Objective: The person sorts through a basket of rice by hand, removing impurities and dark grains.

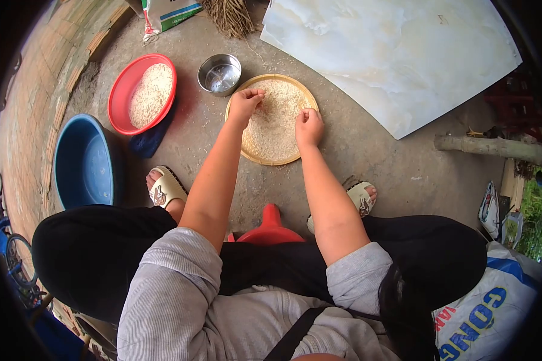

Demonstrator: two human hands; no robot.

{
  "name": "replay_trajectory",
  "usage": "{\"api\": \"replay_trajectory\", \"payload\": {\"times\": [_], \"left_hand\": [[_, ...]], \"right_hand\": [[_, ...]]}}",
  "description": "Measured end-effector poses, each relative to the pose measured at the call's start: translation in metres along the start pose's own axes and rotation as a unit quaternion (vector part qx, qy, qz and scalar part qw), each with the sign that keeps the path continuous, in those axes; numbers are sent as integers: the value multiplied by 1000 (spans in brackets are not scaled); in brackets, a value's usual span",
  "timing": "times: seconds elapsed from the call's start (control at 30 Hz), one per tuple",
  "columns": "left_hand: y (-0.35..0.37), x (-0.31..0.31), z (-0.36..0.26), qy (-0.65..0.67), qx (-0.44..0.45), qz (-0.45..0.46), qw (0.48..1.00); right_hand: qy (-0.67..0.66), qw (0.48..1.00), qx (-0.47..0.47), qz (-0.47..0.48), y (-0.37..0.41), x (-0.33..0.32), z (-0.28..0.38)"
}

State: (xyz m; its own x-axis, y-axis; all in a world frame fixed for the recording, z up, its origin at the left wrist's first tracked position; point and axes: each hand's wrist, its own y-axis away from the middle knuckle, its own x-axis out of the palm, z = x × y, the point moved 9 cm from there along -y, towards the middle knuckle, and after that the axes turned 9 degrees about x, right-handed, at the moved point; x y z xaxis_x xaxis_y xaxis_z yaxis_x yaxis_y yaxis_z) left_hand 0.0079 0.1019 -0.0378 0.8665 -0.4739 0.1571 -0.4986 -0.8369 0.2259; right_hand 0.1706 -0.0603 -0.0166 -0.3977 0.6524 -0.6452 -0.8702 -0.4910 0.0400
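Observation:
A round woven tray [264, 159] lies on the concrete floor in front of me, spread with pale grains that look like rice [272, 129]. Over the tray's upper left part is my left hand [246, 104], its fingertips pinched together. My right hand [309, 127] is at the tray's right side, fingers curled closed near the rim. Anything in either pinch is too small to make out. Just beyond the tray, to the left, stands a steel bowl [220, 91]. A red basin [117, 103] farther left holds a heap of similar grains [152, 96].
A blue tub [85, 162] and a dark blue cloth [152, 139] sit at left. Between my feet is a red plastic object [271, 227]. A marble-patterned sheet [391, 60] covers the far right floor, near a log [488, 146]. A broom [229, 18] lies at the back.

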Motion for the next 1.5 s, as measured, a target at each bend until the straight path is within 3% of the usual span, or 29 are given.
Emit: {"api": "replay_trajectory", "payload": {"times": [0.17,0.27,0.37,0.5,0.57,0.6,0.7,0.8,0.87,0.97,1.17,1.3,1.5], "left_hand": [[9,5,-2,1,-40,7,999],[19,3,25,-16,-77,22,997],[27,-6,34,-63,14,-30,997],[28,-9,37,-81,15,-38,996],[26,-9,41,-63,7,-19,998],[27,-9,39,-63,8,-19,998],[29,-10,37,-35,4,-17,999],[30,-9,40,-32,5,-10,999],[28,-10,42,-35,8,-1,999],[29,-10,41,-37,9,-5,999],[29,-9,42,-29,-7,1,1000],[30,-8,38,-28,-13,-4,1000],[31,-8,37,-23,-24,-3,999]], "right_hand": [[85,985,-147,30,21,-1,2],[104,982,-145,57,25,-5,11],[118,979,-156,60,23,-3,10],[166,968,-178,60,29,2,26],[301,934,-180,61,29,18,27],[301,934,-182,61,32,22,28],[285,946,-151,8,28,17,23],[190,972,-137,28,24,10,13],[48,995,-90,-5,19,-7,6],[-4,998,-39,-52,8,-14,-4],[-83,996,25,-19,-14,-7,-13],[-75,997,21,-6,-15,1,-21],[-69,995,-64,17,6,0,3]]}}
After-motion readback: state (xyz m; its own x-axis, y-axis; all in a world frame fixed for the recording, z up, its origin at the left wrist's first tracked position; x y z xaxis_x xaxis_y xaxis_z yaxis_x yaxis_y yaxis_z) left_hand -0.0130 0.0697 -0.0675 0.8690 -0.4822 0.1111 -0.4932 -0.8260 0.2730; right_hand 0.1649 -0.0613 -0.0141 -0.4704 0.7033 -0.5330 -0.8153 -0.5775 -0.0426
